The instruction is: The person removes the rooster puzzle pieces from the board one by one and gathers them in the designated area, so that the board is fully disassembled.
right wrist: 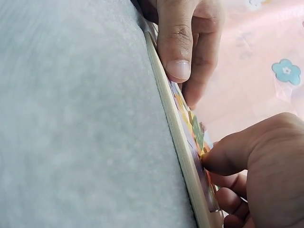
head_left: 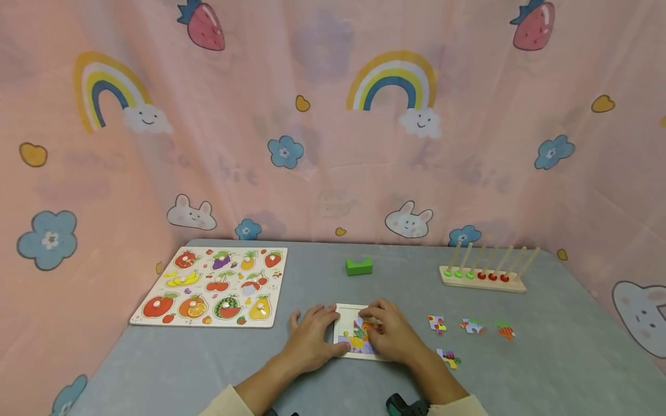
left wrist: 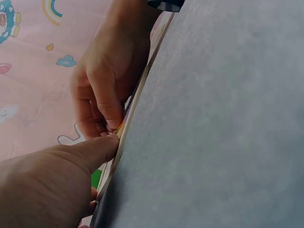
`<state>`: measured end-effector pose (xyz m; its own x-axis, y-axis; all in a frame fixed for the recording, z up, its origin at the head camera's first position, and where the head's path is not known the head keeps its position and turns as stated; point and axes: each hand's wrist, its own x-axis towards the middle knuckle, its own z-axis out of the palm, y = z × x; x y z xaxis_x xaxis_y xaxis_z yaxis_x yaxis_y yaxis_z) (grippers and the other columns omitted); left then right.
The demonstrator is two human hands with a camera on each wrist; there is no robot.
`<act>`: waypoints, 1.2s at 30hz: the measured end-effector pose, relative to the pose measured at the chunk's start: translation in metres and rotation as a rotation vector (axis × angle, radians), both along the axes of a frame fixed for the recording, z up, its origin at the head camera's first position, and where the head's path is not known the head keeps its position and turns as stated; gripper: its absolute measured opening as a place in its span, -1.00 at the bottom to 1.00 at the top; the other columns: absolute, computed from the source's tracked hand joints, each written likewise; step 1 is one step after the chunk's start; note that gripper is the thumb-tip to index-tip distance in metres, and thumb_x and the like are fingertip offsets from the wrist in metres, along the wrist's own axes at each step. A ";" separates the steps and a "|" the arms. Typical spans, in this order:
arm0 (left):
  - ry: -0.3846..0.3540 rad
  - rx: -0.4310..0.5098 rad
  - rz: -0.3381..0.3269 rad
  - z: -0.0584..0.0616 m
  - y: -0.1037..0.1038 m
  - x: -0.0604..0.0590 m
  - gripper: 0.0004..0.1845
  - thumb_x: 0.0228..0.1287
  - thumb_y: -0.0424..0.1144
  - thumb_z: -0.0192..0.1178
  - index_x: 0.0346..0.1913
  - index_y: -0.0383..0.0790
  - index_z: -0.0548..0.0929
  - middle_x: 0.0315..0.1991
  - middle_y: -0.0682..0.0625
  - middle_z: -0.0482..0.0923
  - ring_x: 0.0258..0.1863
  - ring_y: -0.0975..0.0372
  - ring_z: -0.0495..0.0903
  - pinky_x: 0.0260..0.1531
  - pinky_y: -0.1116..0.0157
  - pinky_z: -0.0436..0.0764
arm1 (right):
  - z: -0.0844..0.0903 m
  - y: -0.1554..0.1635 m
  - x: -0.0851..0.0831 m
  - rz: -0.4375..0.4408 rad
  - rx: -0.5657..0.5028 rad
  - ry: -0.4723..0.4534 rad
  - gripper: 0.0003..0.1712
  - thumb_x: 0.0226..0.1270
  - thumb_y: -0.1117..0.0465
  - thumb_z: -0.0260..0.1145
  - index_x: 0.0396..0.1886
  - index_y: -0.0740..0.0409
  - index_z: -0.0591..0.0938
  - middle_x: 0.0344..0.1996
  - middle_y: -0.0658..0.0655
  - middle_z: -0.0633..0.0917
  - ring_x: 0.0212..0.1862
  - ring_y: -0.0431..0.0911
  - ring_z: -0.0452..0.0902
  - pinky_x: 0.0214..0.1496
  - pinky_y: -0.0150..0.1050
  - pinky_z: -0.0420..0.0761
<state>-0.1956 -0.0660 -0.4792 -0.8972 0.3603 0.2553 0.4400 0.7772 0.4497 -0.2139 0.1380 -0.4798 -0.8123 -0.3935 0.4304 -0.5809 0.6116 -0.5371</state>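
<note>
A small wooden puzzle tray [head_left: 343, 315] with colourful pieces in it lies on the grey table, near the front edge. My left hand [head_left: 314, 334] rests flat beside its left side, thumb on the frame. My right hand [head_left: 391, 335] is curled over the tray's right half and pinches an orange puzzle piece [head_left: 366, 326] against the picture. In the left wrist view my left thumb [left wrist: 90, 152] touches the tray edge [left wrist: 135, 107] just under the right hand's fingertips [left wrist: 113, 116]. The right wrist view shows the right thumb [right wrist: 223, 156] on the pieces and the left thumb [right wrist: 178, 52] against the tray edge [right wrist: 175, 128].
Several loose puzzle pieces [head_left: 472, 327] lie to the right of the tray. A fruit peg board [head_left: 213, 286] sits at the left, a green block [head_left: 359, 266] behind the tray, and a wooden peg rack [head_left: 484, 278] with beads at the back right. Pink curtains wall in the table.
</note>
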 end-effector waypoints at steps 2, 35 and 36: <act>0.007 -0.002 0.001 0.000 0.000 0.000 -0.34 -0.18 0.22 0.22 -0.01 -0.10 0.51 0.12 0.09 0.33 0.14 0.13 0.19 -0.04 -0.16 -0.12 | -0.001 0.000 0.000 0.004 0.010 0.023 -0.66 -0.18 0.39 0.26 -0.28 0.10 0.63 -0.36 -0.06 0.50 -0.22 -0.20 0.32 -0.20 -0.15 0.34; -0.001 0.002 0.000 0.002 0.000 0.001 -0.35 -0.18 0.21 0.23 -0.01 -0.10 0.51 0.12 0.08 0.33 0.14 0.12 0.19 -0.05 -0.17 -0.11 | 0.010 0.001 0.007 0.071 0.158 -0.053 -0.47 -0.05 0.25 0.28 0.04 0.10 0.51 -0.23 -0.15 0.41 -0.12 -0.24 0.20 -0.05 -0.08 0.22; -0.001 0.004 0.001 0.002 0.000 0.001 -0.35 -0.18 0.21 0.23 -0.01 -0.10 0.51 0.12 0.08 0.34 0.14 0.12 0.19 -0.04 -0.17 -0.11 | 0.010 0.001 0.008 0.072 0.159 -0.056 -0.47 -0.05 0.25 0.28 0.04 0.10 0.50 -0.23 -0.16 0.40 -0.12 -0.24 0.20 -0.05 -0.08 0.22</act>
<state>-0.1950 -0.0657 -0.4771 -0.8977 0.3584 0.2564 0.4391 0.7756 0.4534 -0.2063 0.1385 -0.4695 -0.8004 -0.5110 0.3135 -0.5984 0.6491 -0.4697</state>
